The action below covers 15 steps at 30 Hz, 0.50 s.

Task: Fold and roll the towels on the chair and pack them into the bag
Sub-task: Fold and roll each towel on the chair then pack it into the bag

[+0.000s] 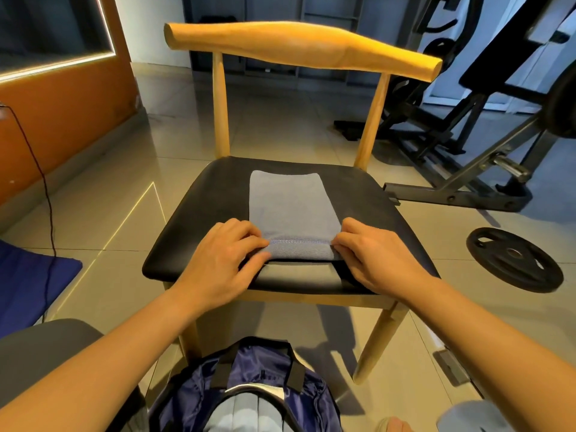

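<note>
Towel (293,207) of pale blue-grey, finely woven cloth was laid as a long folded strip on the smooth black seat of a wooden chair (215,194). Its stitched near hem was pinched at either corner by the left hand (221,260) and right hand (377,254), fingers curled. Below, a glossy navy bag (314,397) was seen open.

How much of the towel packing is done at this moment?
Done: light-blue towels lie in the open bag. In hand: left hand and right hand pinch the near end of the folded towel on the chair. Left: roll it, pack it.
</note>
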### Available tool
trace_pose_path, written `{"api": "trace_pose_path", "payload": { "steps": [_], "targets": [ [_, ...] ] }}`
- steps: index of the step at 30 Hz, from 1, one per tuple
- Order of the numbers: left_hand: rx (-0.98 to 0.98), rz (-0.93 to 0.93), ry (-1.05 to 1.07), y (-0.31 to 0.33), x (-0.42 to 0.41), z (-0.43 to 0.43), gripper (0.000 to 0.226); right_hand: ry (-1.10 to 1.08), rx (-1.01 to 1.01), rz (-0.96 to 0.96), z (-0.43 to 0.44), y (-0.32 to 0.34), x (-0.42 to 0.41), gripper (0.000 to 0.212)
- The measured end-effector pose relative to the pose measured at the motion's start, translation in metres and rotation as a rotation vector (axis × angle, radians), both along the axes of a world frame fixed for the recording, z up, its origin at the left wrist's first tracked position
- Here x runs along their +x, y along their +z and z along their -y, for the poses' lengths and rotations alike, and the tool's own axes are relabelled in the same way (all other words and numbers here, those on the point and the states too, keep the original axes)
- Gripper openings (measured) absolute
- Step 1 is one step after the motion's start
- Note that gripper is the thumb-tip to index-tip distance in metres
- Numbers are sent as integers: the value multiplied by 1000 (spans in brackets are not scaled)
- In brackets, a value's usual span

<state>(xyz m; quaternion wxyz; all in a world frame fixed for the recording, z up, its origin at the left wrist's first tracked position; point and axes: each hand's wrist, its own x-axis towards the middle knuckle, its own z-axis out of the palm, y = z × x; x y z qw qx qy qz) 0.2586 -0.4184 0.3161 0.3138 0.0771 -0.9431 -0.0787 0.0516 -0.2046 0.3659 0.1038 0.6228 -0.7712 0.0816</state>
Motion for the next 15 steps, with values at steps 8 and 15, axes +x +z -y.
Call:
{"api": "trace_pose_path", "payload": {
  "steps": [8, 15],
  "targets": [
    [87, 54, 130, 5, -8, 0, 40, -27, 45, 18, 4, 2, 1, 24],
    [241, 109, 231, 11, -13, -1, 43, -121, 223, 375, 19, 20, -3, 32]
  ]
}}
